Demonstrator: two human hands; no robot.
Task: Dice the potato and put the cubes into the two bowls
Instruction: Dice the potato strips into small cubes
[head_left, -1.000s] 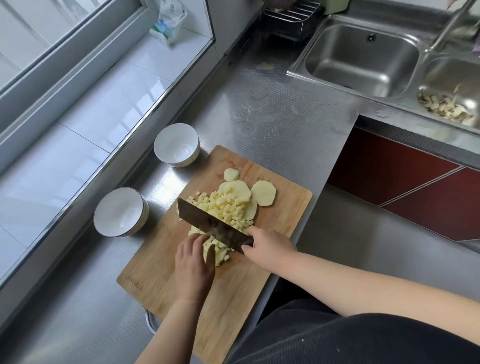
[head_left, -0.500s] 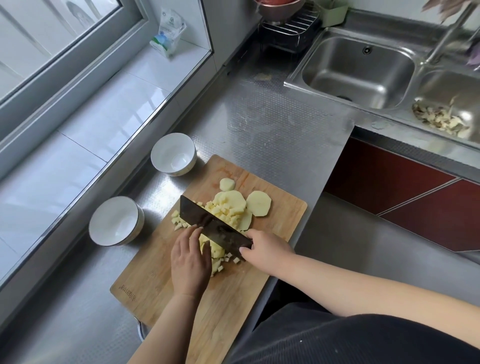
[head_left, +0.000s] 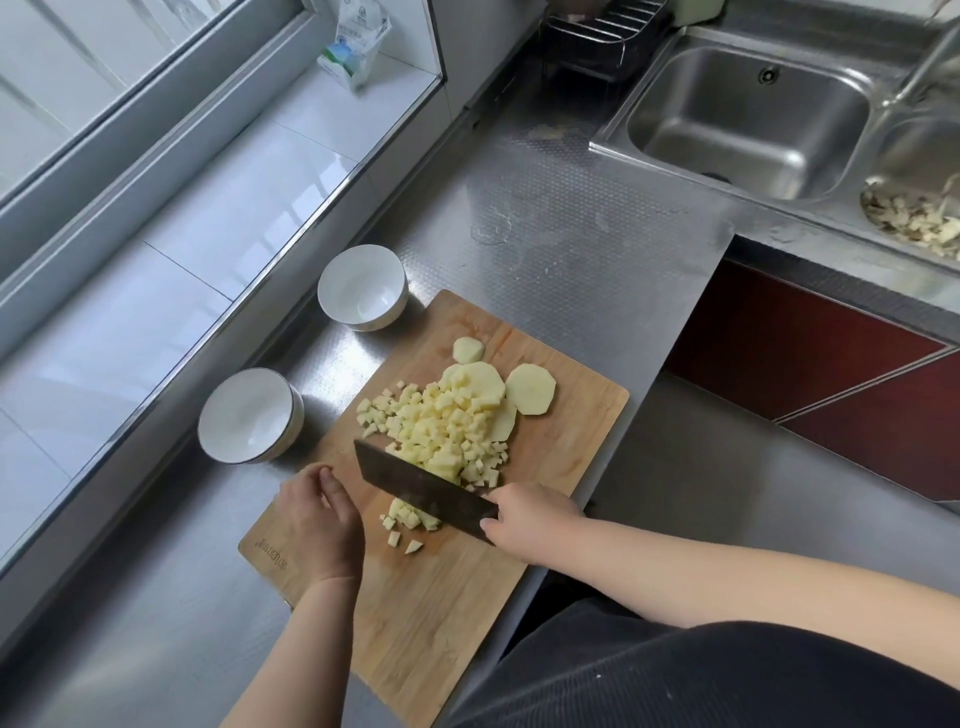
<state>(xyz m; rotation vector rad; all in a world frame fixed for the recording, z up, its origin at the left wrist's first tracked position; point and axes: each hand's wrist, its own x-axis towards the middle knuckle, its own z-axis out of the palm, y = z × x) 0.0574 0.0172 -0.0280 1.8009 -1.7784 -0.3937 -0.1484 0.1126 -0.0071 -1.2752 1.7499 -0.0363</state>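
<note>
Head view: on board (head_left: 447, 613), left hand (head_left: 317, 522) at 9 o'clock with fingers loosely curled, holding nothing; right hand (head_left: 524, 519) at 3 gripping cleaver (head_left: 415, 488) amid cubes (head_left: 441, 431); slices (head_left: 530, 389) at 12; beyond, at 10 and 11, two bowls (head_left: 252, 415), no cubes inside.

We see a steel double sink (head_left: 748, 119) well beyond the fingers, peel scraps (head_left: 919, 215) inside, a carton (head_left: 353, 49) on the windowsill (head_left: 218, 171).
</note>
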